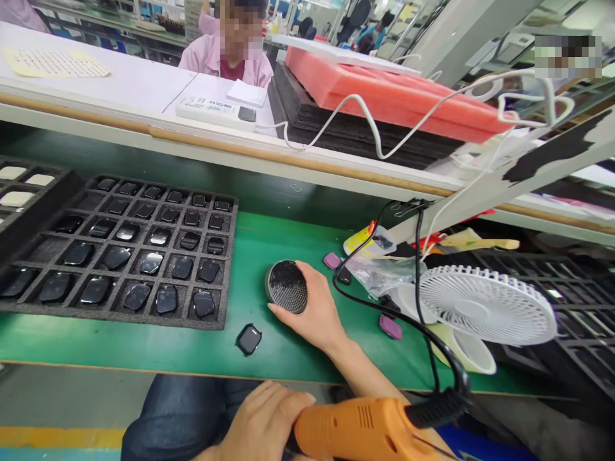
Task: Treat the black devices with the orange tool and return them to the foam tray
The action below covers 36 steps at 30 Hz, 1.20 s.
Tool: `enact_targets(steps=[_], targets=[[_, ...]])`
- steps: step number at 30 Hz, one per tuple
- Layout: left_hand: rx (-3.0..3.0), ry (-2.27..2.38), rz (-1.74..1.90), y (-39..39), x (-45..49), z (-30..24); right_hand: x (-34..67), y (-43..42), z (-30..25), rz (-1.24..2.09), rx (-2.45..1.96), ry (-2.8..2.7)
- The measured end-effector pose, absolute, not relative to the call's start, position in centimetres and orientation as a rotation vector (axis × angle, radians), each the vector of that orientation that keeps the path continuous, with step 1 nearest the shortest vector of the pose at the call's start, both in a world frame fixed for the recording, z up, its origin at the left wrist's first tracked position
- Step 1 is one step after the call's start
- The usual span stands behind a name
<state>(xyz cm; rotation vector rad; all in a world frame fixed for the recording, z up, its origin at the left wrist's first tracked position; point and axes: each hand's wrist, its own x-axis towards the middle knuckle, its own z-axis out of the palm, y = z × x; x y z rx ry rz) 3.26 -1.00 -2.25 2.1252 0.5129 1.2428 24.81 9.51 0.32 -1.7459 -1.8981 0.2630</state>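
Observation:
My right hand (314, 304) curls around a round grey object (288, 286) with a black, dotted face, low over or on the green bench. Thumb and fingers grip its rim. Below the bench edge, my left hand (264, 416) is closed on the left end of an orange corded power tool (353, 426). The tool's front is hidden, so its exact kind does not show. A single black smartwatch body (248, 339) lies on the bench, left of my right hand. Farther left, a dark foam tray (223, 314) holds several watch bodies in its compartments.
The tool's thick black cord (446, 352) loops over the bench. To the right are a white fan (485, 304), purple pieces (390, 326), a plastic bag (384, 275) and a yellow-labelled container (358, 240). A shelf (129, 83) runs behind. Beyond it sits a person (196, 57) in pink.

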Motion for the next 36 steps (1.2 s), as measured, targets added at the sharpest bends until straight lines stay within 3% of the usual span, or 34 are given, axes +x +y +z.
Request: enact_targets(steps=[36], targets=[[2.007,0.624,1.210,-2.6,3.4,-2.4,24.9,10.7,1.2,0.356,-1.692,-1.923]])
